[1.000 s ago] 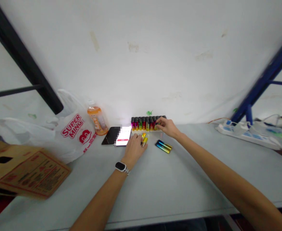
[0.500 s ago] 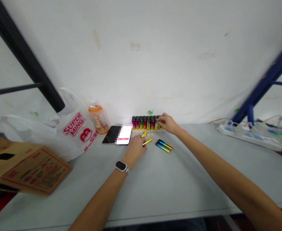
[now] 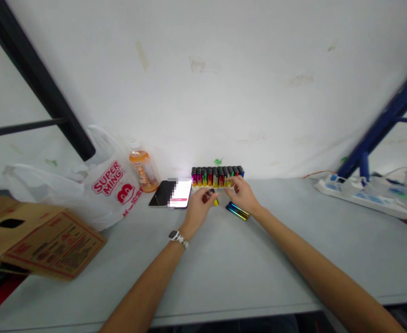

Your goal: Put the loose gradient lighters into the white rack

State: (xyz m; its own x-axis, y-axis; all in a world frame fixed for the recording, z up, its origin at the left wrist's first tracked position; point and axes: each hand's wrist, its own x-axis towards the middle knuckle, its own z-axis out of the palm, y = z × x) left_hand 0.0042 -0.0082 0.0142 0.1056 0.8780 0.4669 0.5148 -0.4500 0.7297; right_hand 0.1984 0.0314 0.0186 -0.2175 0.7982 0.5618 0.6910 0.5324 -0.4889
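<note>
My left hand (image 3: 201,203) is closed on a lighter; its dark top (image 3: 211,190) and a yellow end (image 3: 216,202) show at the fingertips. Most of it is covered by the fingers, and I cannot tell whether there is more than one. My right hand (image 3: 241,194) is just to the right, thumb and fingers curved but apart, with nothing visible between them. Right behind both hands, a block of upright lighters (image 3: 205,177), shiny and many-coloured with black tops, stands in a pale tray. Below my right hand, blue-and-gold lighters (image 3: 237,211) lie flat on the grey table (image 3: 224,268).
A tablet or phone with a lit screen (image 3: 180,193) lies left of the lighters. Beyond it stand an orange drink bottle (image 3: 143,171), a white plastic bag (image 3: 102,203) and a cardboard box (image 3: 50,240). A white power strip (image 3: 359,196) lies at the right, by a blue metal post (image 3: 384,115).
My right hand has drawn back from the right end of the lighter block towards my left hand. In my left hand, the yellow ends have turned and a dark top now shows.
</note>
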